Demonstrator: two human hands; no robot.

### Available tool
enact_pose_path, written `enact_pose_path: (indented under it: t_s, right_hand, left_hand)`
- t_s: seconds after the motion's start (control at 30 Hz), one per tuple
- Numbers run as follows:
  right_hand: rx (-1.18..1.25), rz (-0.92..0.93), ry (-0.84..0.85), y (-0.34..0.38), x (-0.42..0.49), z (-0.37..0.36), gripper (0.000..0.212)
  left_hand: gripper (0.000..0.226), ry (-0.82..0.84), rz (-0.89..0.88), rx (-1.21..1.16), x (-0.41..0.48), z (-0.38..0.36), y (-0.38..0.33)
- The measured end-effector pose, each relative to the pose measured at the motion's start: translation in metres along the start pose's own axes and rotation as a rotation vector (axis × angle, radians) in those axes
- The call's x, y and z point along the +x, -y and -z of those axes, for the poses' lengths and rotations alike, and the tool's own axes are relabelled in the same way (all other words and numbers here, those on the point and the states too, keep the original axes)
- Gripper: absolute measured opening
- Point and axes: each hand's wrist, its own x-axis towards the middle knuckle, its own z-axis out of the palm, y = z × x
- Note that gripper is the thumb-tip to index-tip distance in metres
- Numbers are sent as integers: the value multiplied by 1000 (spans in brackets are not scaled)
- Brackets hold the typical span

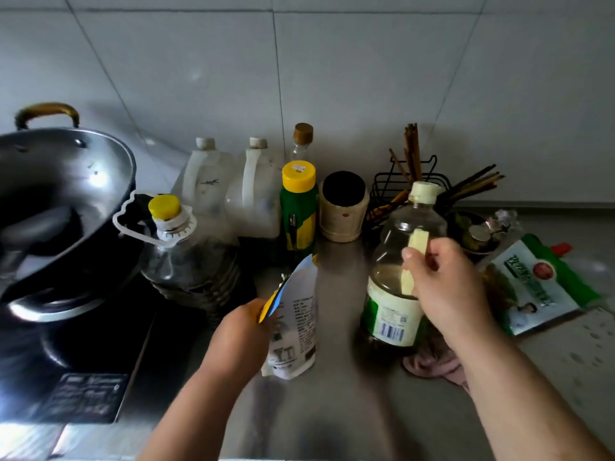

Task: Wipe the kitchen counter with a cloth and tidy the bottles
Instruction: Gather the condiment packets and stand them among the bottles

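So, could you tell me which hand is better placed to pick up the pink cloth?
Probably the right hand: the cloth lies just under its wrist, behind the bottle whose handle it grips. It must release that first. The left hand holds a pouch farther away.

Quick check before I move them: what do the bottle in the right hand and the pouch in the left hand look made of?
The bottle in the right hand looks like clear plastic or glass: transparent wall, glossy paper label, cream cap; I can't tell which. The pouch held by the left hand looks like thin printed plastic film, matte white, its torn top flopping over.
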Motion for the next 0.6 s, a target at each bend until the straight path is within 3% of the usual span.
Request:
enact_pose_path:
  t_s: [0.3, 0.43, 0.53, 0.6]
  right_hand:
    - [-17, 161, 405, 26, -16, -86, 15]
    - [80, 166, 522, 40, -20, -121, 17]
    - [157, 146, 538, 44, -17, -141, 7]
    - [208, 138, 563, 42, -17, -145, 14]
  left_hand:
    - [25, 31, -34, -13, -21, 38, 39]
    - [32, 20, -49, -37, -29, 48, 52]
    - [19, -10, -37, -68, -32, 52, 55]
    - [22, -28, -34, -95, -32, 53, 56]
